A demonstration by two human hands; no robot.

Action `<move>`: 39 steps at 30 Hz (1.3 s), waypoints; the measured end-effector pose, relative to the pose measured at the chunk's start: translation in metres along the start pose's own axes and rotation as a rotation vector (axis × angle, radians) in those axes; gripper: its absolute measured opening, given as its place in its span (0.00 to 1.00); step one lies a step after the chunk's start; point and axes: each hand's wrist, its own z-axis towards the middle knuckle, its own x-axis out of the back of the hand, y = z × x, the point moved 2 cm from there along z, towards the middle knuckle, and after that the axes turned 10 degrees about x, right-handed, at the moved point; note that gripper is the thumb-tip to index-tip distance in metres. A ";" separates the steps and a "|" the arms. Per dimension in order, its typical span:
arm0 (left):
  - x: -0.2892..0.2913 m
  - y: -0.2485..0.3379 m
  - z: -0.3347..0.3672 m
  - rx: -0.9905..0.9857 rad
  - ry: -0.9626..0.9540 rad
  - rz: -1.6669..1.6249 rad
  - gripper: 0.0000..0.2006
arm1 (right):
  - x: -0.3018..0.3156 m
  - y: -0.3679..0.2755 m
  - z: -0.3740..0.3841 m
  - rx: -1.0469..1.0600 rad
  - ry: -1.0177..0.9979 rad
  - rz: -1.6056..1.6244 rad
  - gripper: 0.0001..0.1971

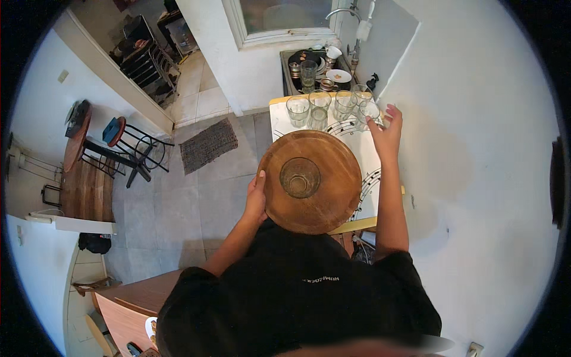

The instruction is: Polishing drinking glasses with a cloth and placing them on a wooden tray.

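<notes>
My left hand [256, 199] grips the left rim of a round wooden tray [333, 196], held in front of my body. One clear drinking glass [300, 169] stands on the tray, left of its middle. Beyond it, my right hand [388, 131] reaches over a white table, with thumb and fingers spread apart. The thumb overlaps the right side of a clear glass [367, 109]; whether it touches is hard to make out. Several more clear glasses, among them one at the left end [297, 110], stand grouped along the table's far edge.
The white table [369, 152] has black music-note markings and a yellow edge, close to the right wall. Behind it, a sink [286, 77] holds dishes, cups and a glass under a faucet [355, 50]. A dark mat [208, 146] lies on the tiled floor; a stool [119, 132] stands at left.
</notes>
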 end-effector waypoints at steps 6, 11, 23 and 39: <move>0.005 -0.006 0.000 -0.001 0.077 0.017 0.27 | -0.031 0.097 0.028 -0.140 -0.095 -0.345 0.60; -0.002 0.001 -0.007 -0.020 0.095 -0.010 0.24 | -0.051 0.148 0.039 -0.161 -0.127 -0.311 0.66; 0.007 -0.009 -0.015 -0.101 0.111 -0.019 0.23 | -0.067 0.187 0.046 -0.178 -0.110 -0.242 0.50; -0.009 -0.011 -0.011 -0.032 0.074 0.036 0.26 | 0.079 -0.047 -0.035 0.020 0.021 0.121 0.44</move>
